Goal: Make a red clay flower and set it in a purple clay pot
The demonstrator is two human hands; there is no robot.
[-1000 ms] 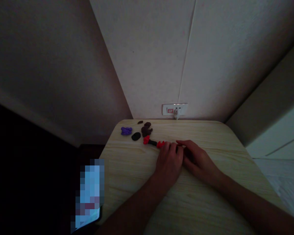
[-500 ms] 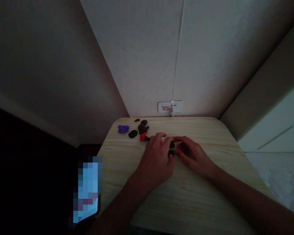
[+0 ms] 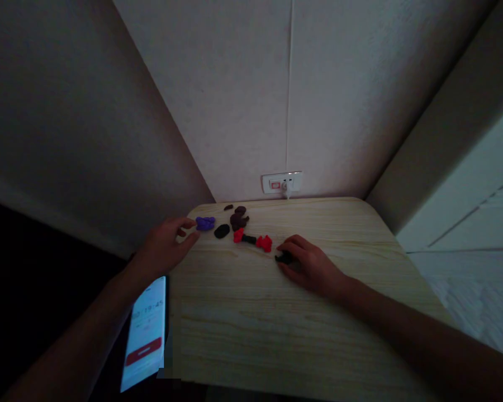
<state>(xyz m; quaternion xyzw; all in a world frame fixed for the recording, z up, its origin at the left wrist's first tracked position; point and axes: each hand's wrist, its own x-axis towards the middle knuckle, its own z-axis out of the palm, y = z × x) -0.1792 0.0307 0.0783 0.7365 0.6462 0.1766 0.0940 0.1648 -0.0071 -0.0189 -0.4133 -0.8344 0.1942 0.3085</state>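
A pale wooden table (image 3: 302, 329) carries small lumps of clay near its far left corner. My left hand (image 3: 164, 248) reaches to the left edge, its finger and thumb parted right beside a purple clay lump (image 3: 205, 223) and just touching it. My right hand (image 3: 308, 263) rests curled on the table over a small black clay piece (image 3: 283, 258). Between the hands lies a black stick with red clay at both ends (image 3: 252, 240). A black oval lump (image 3: 222, 231) and dark brown lumps (image 3: 238, 218) lie behind it.
A wall socket (image 3: 281, 182) with a plug sits just behind the table's far edge. A lit phone (image 3: 146, 334) stands off the table's left side. Walls close in at the back and left; a white surface lies to the right.
My left hand has left the middle, where both hands worked together, and swung left to the purple lump. The red-ended stick is uncovered. The view has shifted, and my right hand stays on the black piece.
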